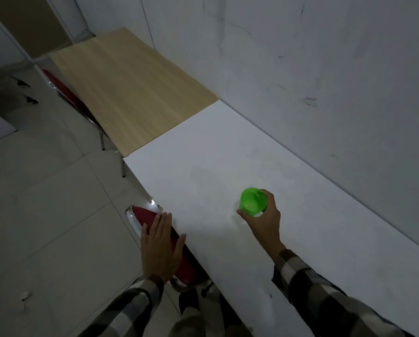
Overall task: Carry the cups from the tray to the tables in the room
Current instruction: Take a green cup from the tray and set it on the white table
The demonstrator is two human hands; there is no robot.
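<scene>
Wrapping the green cup (252,203), right hand (264,222) hides its base.

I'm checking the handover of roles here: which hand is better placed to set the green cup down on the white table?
Right. The right hand already grips the green cup over the white table. The left hand is open and empty, out over the red chair.

I see a white counter (227,152) running from mid-frame to the lower right along the wall. A green cup (253,202) stands on it right of center. A wooden counter (120,83) touches its far end, upper left.
</scene>
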